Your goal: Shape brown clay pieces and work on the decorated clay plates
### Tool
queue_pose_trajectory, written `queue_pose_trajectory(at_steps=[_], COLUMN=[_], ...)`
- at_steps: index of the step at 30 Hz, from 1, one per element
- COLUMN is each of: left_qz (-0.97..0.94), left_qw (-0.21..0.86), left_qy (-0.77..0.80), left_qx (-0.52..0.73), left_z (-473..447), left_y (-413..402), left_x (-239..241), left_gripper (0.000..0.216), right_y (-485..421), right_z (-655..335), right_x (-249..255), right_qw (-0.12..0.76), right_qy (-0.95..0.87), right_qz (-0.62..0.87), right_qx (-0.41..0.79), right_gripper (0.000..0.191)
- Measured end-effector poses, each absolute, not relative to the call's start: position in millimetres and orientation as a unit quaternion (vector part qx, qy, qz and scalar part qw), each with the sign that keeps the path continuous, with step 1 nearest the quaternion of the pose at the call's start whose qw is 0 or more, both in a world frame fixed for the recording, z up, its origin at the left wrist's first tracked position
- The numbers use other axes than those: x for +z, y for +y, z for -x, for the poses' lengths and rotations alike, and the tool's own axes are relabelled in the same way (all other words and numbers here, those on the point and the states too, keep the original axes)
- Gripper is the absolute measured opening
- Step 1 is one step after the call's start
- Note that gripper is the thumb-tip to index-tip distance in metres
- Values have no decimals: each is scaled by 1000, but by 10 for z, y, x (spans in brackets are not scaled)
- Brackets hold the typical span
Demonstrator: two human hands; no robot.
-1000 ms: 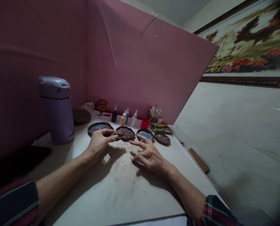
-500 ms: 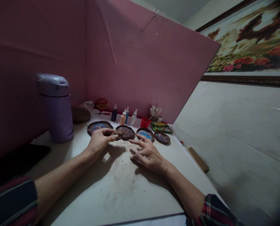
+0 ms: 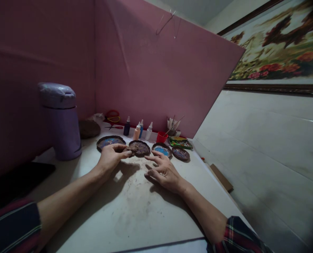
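Note:
My left hand (image 3: 112, 156) pinches a small lump of brown clay (image 3: 130, 150) just in front of a round brown clay disc (image 3: 140, 147). My right hand (image 3: 164, 171) rests low over the white table (image 3: 135, 211) with its fingers spread and nothing in them, just right of the lump. Three painted round discs lie in the same row: one at the left (image 3: 109, 141), one blue-centred (image 3: 162, 150), one at the right (image 3: 181, 153).
A lilac lidded container (image 3: 60, 119) stands at the left. Small paint bottles (image 3: 137, 131), a red cup (image 3: 161, 137), a pot of brushes (image 3: 173, 127), red scissors (image 3: 113, 117) and a green box (image 3: 180, 142) line the pink partition. Clay crumbs dust the table.
Both hands have stayed almost in place; the right hand has drawn slightly toward me and to the left. The view has shifted a little.

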State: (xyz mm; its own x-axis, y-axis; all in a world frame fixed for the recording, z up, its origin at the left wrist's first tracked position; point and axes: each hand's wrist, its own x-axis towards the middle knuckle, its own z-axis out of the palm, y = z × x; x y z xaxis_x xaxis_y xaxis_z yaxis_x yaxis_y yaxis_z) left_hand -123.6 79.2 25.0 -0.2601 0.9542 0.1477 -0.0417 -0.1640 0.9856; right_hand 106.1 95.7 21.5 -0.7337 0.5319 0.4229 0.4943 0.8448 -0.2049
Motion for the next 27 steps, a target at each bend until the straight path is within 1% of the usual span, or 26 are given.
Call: queue_pose_trajectory(at_steps=[5, 14, 17, 21, 24, 27], left_qz=[-442, -445, -444, -448, -454, -455], left_qw=[418, 409, 409, 402, 401, 404], left_qy=[500, 508, 512, 517, 514, 515], left_qx=[616, 614, 611, 608, 607, 603], left_z=[1236, 1230, 1224, 1222, 1227, 1232], left_y=[791, 794, 780, 772, 775, 780], left_x=[252, 275, 290, 291, 272, 258], left_gripper=[28, 26, 25, 24, 24, 25], right_y=[988, 980, 1005, 1098, 1149, 1118], right_z=[-1080, -1061, -1085, -1159, -1180, -1131], right_x=[178, 162, 153, 117, 82, 68], right_qw=[249, 246, 267, 303, 265, 235], right_qy=[-922, -922, -913, -873, -861, -870], right_qz=[295, 298, 305, 383, 434, 434], right_qx=[13, 32, 43, 3, -15, -20], right_gripper=[30, 34, 37, 41, 43, 46])
